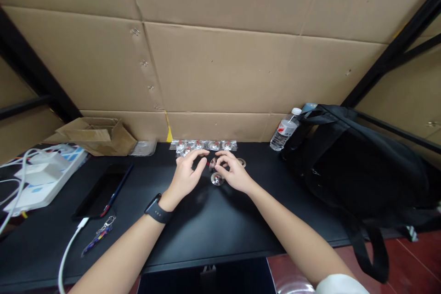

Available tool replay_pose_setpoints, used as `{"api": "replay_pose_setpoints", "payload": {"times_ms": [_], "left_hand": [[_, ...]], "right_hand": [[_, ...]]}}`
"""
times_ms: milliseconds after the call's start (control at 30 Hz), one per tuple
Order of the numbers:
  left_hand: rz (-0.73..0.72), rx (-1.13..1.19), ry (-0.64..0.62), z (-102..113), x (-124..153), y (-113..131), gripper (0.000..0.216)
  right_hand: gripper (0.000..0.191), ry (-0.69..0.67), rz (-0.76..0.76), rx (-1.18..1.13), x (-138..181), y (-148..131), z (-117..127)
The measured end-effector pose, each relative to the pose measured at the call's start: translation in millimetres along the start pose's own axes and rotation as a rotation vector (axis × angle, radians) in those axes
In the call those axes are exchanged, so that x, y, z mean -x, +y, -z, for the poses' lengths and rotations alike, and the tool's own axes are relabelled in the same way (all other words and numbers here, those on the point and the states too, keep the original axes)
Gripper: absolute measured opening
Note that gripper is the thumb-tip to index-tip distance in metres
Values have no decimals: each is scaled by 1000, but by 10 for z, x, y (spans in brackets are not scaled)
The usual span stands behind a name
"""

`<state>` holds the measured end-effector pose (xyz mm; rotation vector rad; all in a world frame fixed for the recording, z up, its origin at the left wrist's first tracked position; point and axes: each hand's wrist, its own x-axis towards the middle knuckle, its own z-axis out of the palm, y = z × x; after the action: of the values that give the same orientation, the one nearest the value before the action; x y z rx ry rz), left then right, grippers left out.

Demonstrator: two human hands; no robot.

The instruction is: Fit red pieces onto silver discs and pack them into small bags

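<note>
part (212, 164): half hidden between left hand (186, 177) and right hand (236, 174); too small to identify
packets (215, 145): contents unclear
bag (361, 170): cut off at the right
cable (68, 251): leaves the bottom edge

Soft light from above, approx. mid-bright and even on cardboard wall (220, 69). Black desk (213, 229) shows faint sheen w/ diffuse shadow near centre. Wide-angle lens bows frame edges, esp. corners. Small metal discs (217, 178) slightly blurred, detail lost.

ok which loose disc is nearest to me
The disc just left of the right hand, lowest in view; the other disc lies beyond that hand.
</note>
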<state>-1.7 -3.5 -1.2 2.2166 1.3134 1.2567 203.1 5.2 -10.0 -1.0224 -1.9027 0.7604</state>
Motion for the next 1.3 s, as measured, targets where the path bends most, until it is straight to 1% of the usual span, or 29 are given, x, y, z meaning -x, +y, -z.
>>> {"api": "replay_pose_setpoints", "payload": {"times_ms": [67,133,233,367,433,567,633,733,800,833,867,933,1000,1067,1133,1300], "left_hand": [[-17,26,-91,-2,-8,-24,23],[-29,-29,-161,-26,2,-29,27],[-36,-111,-150,-71,29,-3,34],[-75,-193,-128,-93,48,11,28],[-85,-239,-162,-87,51,-15,25],[-120,-279,-282,-59,52,-83,25],[-143,-300,-275,-44,51,-96,25],[-155,-346,-213,-31,47,-97,18],[-152,-380,-183,-29,39,-112,16],[-150,-392,-173,-27,32,-129,16],[-148,-395,-167,-26,23,-152,17],[-146,-377,-165,-21,4,-207,19],[-145,-346,-165,-12,-14,-258,19],[-132,-322,-166,-3,-26,-292,18],[-107,-297,-177,3,-31,-303,17],[-41,-271,-207,-5,-24,-269,15]], "right_hand": [[8,-17,-5,47,-1,5,13],[6,-29,11,73,1,-4,19],[5,-27,36,88,7,-31,21],[5,-26,38,100,17,-49,27],[4,-41,37,89,22,-51,31],[7,-68,-5,29,24,-40,9],[9,-62,-31,22,19,-23,-19],[9,-47,-19,38,13,5,-51],[9,-39,0,84,14,25,-44],[12,-45,9,128,18,38,-31],[18,-69,18,186,22,54,-14],[29,-176,37,316,32,94,23],[25,-308,45,405,39,141,49],[17,-377,42,435,38,182,61],[16,-377,52,440,31,207,65],[20,-308,71,430,4,208,81]]}}
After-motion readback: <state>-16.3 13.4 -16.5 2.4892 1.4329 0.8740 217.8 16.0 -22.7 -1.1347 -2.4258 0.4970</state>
